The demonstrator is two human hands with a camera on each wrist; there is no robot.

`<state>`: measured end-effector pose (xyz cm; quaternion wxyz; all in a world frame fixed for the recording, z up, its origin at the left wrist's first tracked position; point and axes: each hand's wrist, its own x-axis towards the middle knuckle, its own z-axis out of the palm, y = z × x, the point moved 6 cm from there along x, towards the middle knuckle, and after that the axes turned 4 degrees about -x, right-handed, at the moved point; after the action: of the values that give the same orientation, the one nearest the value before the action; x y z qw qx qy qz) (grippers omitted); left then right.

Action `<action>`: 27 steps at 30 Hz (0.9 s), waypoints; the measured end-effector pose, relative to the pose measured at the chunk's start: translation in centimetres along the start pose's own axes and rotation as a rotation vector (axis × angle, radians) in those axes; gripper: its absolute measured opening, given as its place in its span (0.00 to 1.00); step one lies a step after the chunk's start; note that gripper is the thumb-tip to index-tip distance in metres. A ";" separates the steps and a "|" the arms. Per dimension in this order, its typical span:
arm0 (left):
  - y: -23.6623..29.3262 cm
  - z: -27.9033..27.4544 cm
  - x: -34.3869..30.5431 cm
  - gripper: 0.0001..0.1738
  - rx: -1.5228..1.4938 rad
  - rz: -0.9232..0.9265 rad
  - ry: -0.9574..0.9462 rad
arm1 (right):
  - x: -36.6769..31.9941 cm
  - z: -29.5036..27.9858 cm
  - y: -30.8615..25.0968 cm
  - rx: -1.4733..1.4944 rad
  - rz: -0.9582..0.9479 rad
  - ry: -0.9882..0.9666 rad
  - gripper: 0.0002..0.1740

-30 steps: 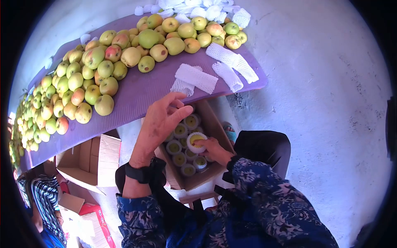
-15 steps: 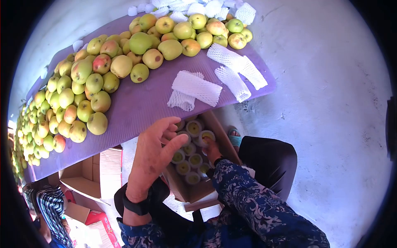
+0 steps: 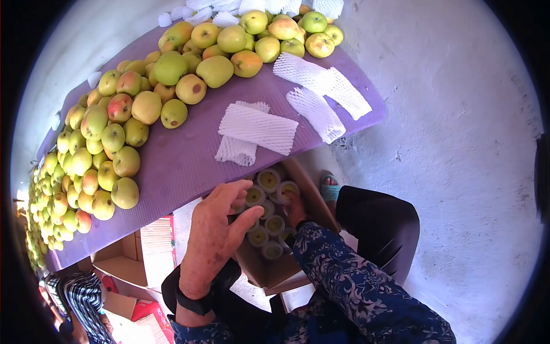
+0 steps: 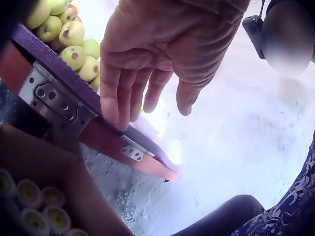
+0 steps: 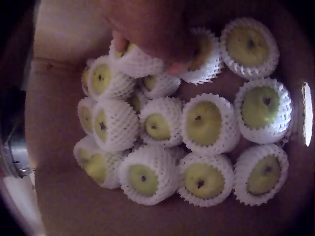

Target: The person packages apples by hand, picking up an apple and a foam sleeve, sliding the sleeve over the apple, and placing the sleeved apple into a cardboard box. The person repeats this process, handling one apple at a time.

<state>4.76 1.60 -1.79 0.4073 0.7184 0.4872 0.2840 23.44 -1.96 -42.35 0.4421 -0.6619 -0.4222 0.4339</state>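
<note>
My right hand (image 3: 295, 210) reaches into the cardboard box and grips a netted apple (image 3: 286, 189) near the box's far right side. In the right wrist view, that hand (image 5: 152, 29) has its fingers around the white foam net (image 5: 138, 64), covering part of the apple. Rows of apples in foam nets (image 5: 204, 123) surround it. My left hand (image 3: 212, 232) hovers by the table's near edge, left of the box, fingers loosely bent and holding nothing. The left wrist view shows this hand (image 4: 167, 44) with its palm visible and its thumb apart from the fingers.
A purple-topped table (image 3: 183, 166) bears a long pile of unwrapped apples (image 3: 146, 107) and flat foam nets (image 3: 258, 126). Another cardboard box (image 3: 123, 264) stands under it at left. A person in striped clothing (image 3: 83, 298) is at lower left. A sandalled foot (image 3: 329, 186) is right of the box.
The right hand has carried the netted apple away from the body to the box's far right part. The left hand has moved lower in view, still empty. The head view has shifted.
</note>
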 end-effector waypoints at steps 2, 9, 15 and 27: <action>-0.2 0.4 0.1 0.22 0.022 0.023 0.007 | 0.0 0.0 -0.7 -0.053 -0.040 -0.006 0.32; 0.0 1.0 0.4 0.22 0.058 0.048 -0.011 | -0.2 0.2 1.0 -0.356 -0.279 0.065 0.32; -0.1 1.1 0.4 0.22 0.075 0.063 -0.020 | 1.1 0.7 3.8 0.094 0.123 0.035 0.21; 0.3 1.2 0.2 0.22 0.117 0.030 -0.049 | 1.1 0.1 -0.3 -0.282 0.124 -0.242 0.26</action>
<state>6.00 1.36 -2.15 0.3722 0.7549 0.4821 0.2432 23.60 -0.84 -42.31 0.2634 -0.6851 -0.4872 0.4731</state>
